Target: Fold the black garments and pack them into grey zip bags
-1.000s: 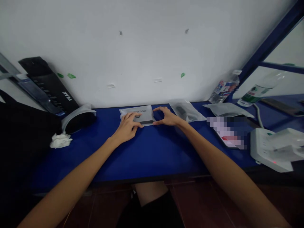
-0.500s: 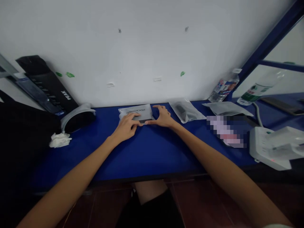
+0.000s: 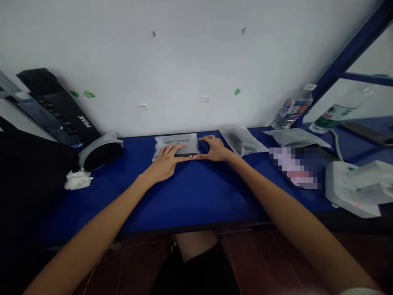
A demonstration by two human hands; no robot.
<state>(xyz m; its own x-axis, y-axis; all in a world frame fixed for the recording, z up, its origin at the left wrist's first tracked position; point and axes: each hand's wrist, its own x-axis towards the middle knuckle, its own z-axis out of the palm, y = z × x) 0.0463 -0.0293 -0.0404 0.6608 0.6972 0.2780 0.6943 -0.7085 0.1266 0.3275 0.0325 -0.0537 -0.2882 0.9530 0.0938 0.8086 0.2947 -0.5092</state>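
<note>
A frosted pouch (image 3: 190, 143) with dark lettering lies flat on the blue table (image 3: 184, 196), close to the wall, with something dark along its front edge. My left hand (image 3: 166, 164) rests on the pouch's left front part, fingers spread across it and thumb along the front edge. At the pouch's right front corner is my right hand (image 3: 215, 150), its thumb touching the edge and its fingers curved apart, with nothing between them. Both thumb tips nearly meet. Just right of my right hand lies another frosted pouch (image 3: 243, 140) with a dark item inside.
At left are a black PEAK package (image 3: 69, 108), an opened pouch (image 3: 102, 149) and crumpled tissue (image 3: 78, 180). To the right are a third pouch (image 3: 296, 137), two bottles (image 3: 291, 108), a partly pixelated flat item (image 3: 294, 170) and a white power strip (image 3: 346, 188).
My left hand's fingers have spread flatter over the pouch, and its thumb has stretched right along the front edge. My right hand has shifted slightly right. The view has moved a little.
</note>
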